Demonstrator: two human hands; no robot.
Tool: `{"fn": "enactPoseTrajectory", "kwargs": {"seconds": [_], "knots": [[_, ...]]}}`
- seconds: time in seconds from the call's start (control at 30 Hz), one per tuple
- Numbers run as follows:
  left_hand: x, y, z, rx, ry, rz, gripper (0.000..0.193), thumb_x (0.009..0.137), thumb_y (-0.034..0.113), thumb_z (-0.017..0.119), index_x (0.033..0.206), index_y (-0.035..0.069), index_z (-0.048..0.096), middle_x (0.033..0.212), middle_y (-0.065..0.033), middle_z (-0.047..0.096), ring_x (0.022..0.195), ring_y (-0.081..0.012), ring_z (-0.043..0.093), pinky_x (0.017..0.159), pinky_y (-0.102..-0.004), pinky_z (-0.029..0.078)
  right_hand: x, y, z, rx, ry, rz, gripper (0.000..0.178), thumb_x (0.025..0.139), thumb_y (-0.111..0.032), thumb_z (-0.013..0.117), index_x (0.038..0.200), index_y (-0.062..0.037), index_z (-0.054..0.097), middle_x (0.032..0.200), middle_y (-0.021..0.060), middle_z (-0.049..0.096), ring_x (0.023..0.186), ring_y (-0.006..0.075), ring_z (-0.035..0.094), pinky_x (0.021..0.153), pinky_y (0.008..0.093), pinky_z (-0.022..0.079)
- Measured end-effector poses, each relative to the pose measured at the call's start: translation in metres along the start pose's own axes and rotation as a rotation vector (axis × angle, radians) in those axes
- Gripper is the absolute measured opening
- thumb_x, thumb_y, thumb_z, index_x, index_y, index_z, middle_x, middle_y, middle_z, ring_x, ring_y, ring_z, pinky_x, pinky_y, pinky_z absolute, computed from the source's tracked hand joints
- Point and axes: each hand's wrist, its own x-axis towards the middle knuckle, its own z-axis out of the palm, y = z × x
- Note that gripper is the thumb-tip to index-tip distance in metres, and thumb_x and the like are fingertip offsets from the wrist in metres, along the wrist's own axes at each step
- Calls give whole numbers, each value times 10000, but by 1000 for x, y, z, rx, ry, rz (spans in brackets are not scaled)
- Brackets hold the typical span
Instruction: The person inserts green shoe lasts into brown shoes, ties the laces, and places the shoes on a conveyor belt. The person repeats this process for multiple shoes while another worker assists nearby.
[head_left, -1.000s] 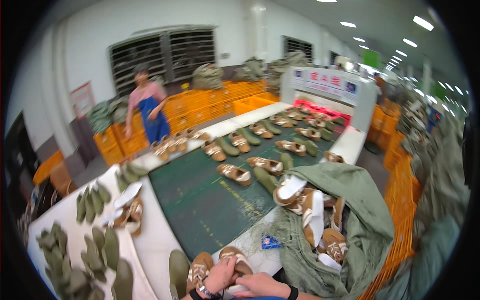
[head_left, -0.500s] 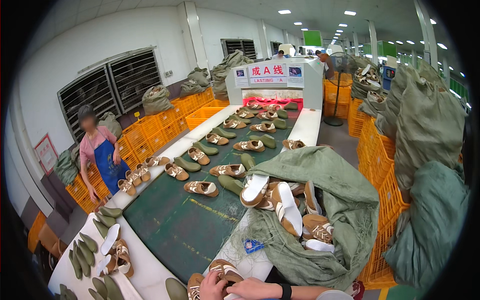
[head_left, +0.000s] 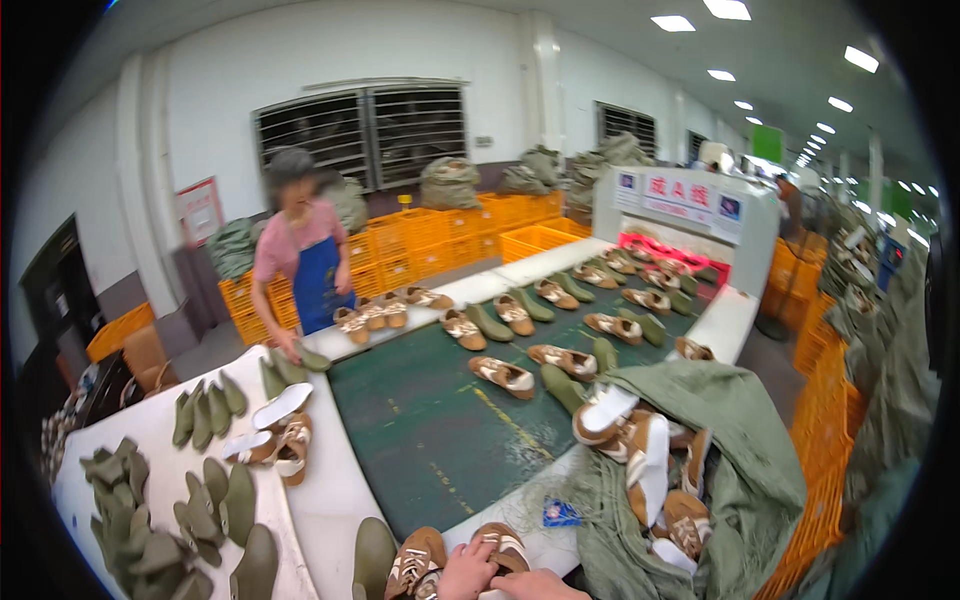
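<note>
At the lower edge, a brown sneaker with cream stripes (head_left: 504,541) lies under my two hands. My left hand (head_left: 468,571) has its fingers bent over the shoe's upper near the opening. My right hand (head_left: 537,585) is closed at the opening's other side, its fingertips partly hidden. Just left of my left hand, a second brown sneaker (head_left: 417,556) points away from me. Beside that one stands a dark green shoe last (head_left: 374,556). To the right, a green woven sack (head_left: 745,440) spills several sneakers with white soles (head_left: 652,470).
A green conveyor belt (head_left: 400,440) carries sneakers and lasts toward a white machine (head_left: 690,205). More lasts (head_left: 130,510) cover the white table (head_left: 90,445) at left. Across the belt, a co-worker in a blue apron (head_left: 322,285) reaches to some lasts. Orange crates (head_left: 815,490) line the right.
The view has swung left, so the belt and sack sit farther right and more of the left table shows. The co-worker's hand has come down onto the lasts. My hands stay on the sneaker.
</note>
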Motion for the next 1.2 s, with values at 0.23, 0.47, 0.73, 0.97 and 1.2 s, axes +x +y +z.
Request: {"fn": "enactPoseTrajectory", "kwargs": {"seconds": [0.23,0.47,0.73,0.97,1.2], "knots": [[7,-19,4,-316,240,242,240,761,74,634,988,1,608,1101,-164,562,1009,-338,563,878,-393,475,1,-8,-10,59,-12,58,257,799,-294,675,923,-72,639,795,174,638,769,366,631,663,420,502],[-6,-52,-39,-1152,363,-342,128,861,96,597,842,-20,648,1100,-67,646,900,-119,600,801,-251,471,-4,16,-11,234,11,99,287,782,-236,697,1012,-69,650,894,173,656,830,339,641,720,381,508],[-42,-72,-69,-933,435,-608,157,851,101,600,955,-12,634,980,-105,670,847,-187,629,761,-292,494,-2,54,-7,-31,-25,157,365,826,-413,639,938,-67,619,836,140,637,768,348,630,647,411,504],[-146,-109,-57,-338,182,-646,316,784,221,670,1025,20,633,961,-191,658,894,-370,616,778,-416,501,37,68,-32,-97,-60,17,310,847,-378,619,1039,-135,625,873,116,656,778,340,632,646,404,507],[-253,-118,-35,-130,52,-1098,358,747,250,708,1025,34,643,931,-184,672,831,-350,646,754,-404,520,138,111,-97,-131,55,-124,278,787,-266,672,1009,-104,623,939,138,649,859,335,627,741,406,506]]}}
